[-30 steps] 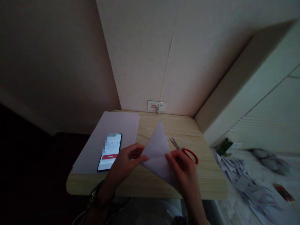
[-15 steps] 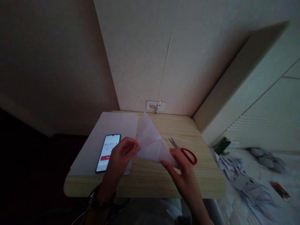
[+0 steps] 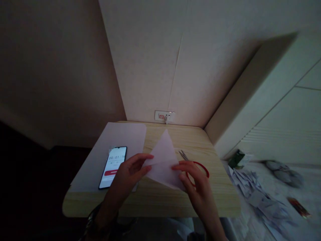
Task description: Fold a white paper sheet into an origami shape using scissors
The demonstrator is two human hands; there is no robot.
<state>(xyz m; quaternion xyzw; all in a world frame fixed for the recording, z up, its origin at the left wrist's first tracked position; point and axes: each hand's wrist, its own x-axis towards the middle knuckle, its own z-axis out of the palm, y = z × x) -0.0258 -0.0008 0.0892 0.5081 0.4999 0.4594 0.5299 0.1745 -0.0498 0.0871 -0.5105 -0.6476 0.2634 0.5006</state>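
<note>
A white sheet of paper (image 3: pixel 163 167), folded into a triangle with its tip pointing away from me, is held above the wooden tabletop. My left hand (image 3: pixel 131 172) pinches its left corner between thumb and fingers. At the right side, my right hand (image 3: pixel 194 177) grips the paper, fingers on its face and the thumb by the lower right corner. Just behind the right hand lie scissors (image 3: pixel 205 168) with red handles, partly hidden by it. Near the left wrist a phone (image 3: pixel 110 177) showing a running timer rests on a stack of white paper (image 3: pixel 96 159).
The small wooden table (image 3: pixel 147 207) stands against a wall with a socket and plug (image 3: pixel 165 116). Down to the right, a heap of paper pieces (image 3: pixel 263 201) lies on a pale surface, with a green box (image 3: pixel 237 159) and a small reddish item (image 3: pixel 298 207) nearby.
The folded paper has turned in my hands, its tip shifting right. My right hand has moved its fingers further onto the paper's face and now covers part of the scissors.
</note>
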